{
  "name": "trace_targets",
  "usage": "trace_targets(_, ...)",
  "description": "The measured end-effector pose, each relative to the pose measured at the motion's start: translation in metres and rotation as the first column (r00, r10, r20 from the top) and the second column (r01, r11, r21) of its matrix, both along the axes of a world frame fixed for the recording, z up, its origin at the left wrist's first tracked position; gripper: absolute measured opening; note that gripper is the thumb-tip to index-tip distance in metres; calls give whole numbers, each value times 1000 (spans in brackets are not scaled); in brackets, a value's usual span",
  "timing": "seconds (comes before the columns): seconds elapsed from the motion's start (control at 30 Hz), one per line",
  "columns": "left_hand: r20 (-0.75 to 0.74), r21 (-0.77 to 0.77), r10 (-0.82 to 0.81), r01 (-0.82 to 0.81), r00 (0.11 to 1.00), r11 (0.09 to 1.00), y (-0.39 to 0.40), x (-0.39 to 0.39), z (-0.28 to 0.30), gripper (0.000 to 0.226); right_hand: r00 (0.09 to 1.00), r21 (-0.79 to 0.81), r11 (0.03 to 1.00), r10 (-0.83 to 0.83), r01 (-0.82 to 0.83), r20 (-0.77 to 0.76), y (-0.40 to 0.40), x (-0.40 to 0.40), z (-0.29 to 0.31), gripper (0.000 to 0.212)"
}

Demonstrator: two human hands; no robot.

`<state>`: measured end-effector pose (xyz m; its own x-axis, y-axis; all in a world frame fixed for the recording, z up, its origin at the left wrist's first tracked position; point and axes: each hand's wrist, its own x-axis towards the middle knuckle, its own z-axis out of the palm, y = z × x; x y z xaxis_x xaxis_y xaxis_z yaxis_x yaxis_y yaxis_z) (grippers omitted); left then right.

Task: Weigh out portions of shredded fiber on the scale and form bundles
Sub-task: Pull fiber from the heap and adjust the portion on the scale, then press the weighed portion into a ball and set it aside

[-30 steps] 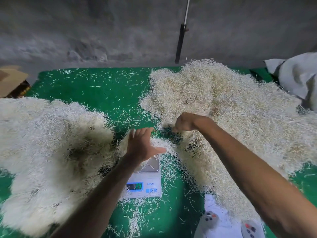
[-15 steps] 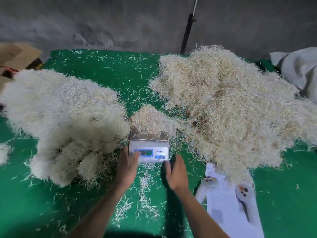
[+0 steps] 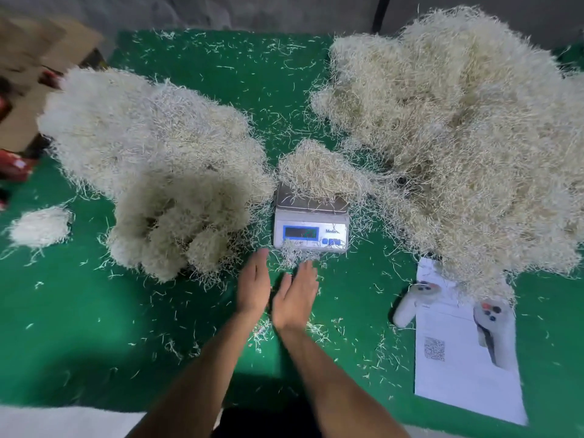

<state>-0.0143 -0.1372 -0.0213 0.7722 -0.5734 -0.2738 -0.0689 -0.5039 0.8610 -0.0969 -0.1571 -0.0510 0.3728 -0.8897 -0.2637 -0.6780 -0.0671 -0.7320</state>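
Both hands drew together below the scale, grips seemingly flat, empty

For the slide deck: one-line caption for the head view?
Both open hands rest before the grey digital scale holding a mound of pale shredded fiber, on the green table.

A single head-worn wide-angle camera looks forward and steeply down from close above the green table, with the scale near the middle of the frame and both forearms entering from the bottom edge.
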Motion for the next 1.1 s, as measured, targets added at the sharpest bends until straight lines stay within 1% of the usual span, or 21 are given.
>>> trace_targets(0.03, 74, -15, 39, -38, 996, 999, 0, 10, 7, 50, 987, 130, 985, 98, -115, 128, 8, 17, 8, 52)
trace_targets(0.07, 140, -30, 63, -59, 988, 998, 0, 19, 12, 49, 950, 257, 936, 173, -241, 261, 13, 30, 15, 43)
trace_targets(0.1, 185, -37, 62, -56, 981, 998, 0, 27, 14, 45, 921, 317, 897, 197, -308, 336, 13, 37, 18, 33)
trace_targets(0.17, 224, -35, -17, 25, 974, 999, -2, 41, 15, 37, 922, 207, 932, 223, -297, 318, 2, 41, 28, 19)
trace_targets(0.23, 257, 9, -183, 187, 949, 982, -9, 45, 11, 33, 915, 58, 964, 227, -261, 335, -15, 30, 31, 15)
trace_targets(0.3, 247, 80, -370, 362, 895, 929, -19, 37, 4, 34, 925, -25, 978, 203, -206, 320, -33, 10, 29, 21)
trace_targets(0.33, 238, 133, -433, 413, 869, 901, -24, 30, -1, 34, 942, -34, 988, 154, -151, 298, -43, -3, 26, 24)
trace_targets(0.37, 238, 197, -460, 421, 856, 886, -27, 22, -6, 33, 960, -39, 996, 88, -80, 265, -54, -15, 22, 26)
trace_targets(0.4, 264, 261, -450, 386, 853, 885, -29, 14, -9, 31, 973, -46, 999, 17, -6, 232, -65, -27, 18, 27)
trace_targets(0.47, 407, 335, -382, 254, 830, 908, -35, 4, -6, 29, 973, -50, 993, -97, 109, 208, -88, -48, 15, 28)
trace_targets(0.53, 511, 295, -326, 195, 795, 936, -47, 2, 5, 30, 965, -79, 984, -139, 160, 220, -111, -58, 20, 24)
trace_targets(0.6, 536, 212, -308, 228, 786, 950, -68, 6, 19, 31, 956, -86, 975, -180, 204, 233, -140, -58, 32, 20)
trace_targets(0.63, 550, 170, -302, 250, 779, 953, -80, 10, 27, 36, 951, -98, 968, -202, 230, 234, -156, -55, 40, 25)
trace_targets(0.7, 591, 113, -291, 280, 752, 953, -111, 19, 43, 56, 941, -194, 944, -212, 267, 264, -188, -47, 62, 41)
trace_targets(0.73, 619, 118, -307, 302, 723, 946, -126, 24, 51, 67, 943, -261, 930, -184, 258, 279, -201, -44, 72, 48)
trace_targets(0.8, 682, 215, -395, 348, 615, 912, -160, 36, 64, 89, 963, -346, 922, -87, 175, 255, -223, -37, 88, 61)
trace_targets(0.87, 690, 351, -511, 381, 512, 855, -193, 47, 72, 105, 982, -297, 954, 24, 33, 188, -242, -30, 97, 75)
trace_targets(0.93, 648, 472, -622, 410, 439, 781, -221, 59, 73, 110, 982, -141, 987, 95, -72, 164, -256, -20, 103, 80)
trace_targets(0.97, 621, 527, -672, 420, 404, 739, -233, 65, 71, 109, 981, -53, 994, 102, -95, 164, -263, -15, 105, 76)
trace_targets(1.03, 589, 592, -742, 454, 321, 666, -249, 73, 68, 98, 979, 86, 988, 110, -126, 172, -279, -9, 109, 57)
trace_targets(1.1, 599, 578, -755, 507, 268, 639, -256, 78, 63, 92, 968, 175, 973, 113, -154, 222, -299, -9, 114, 39)
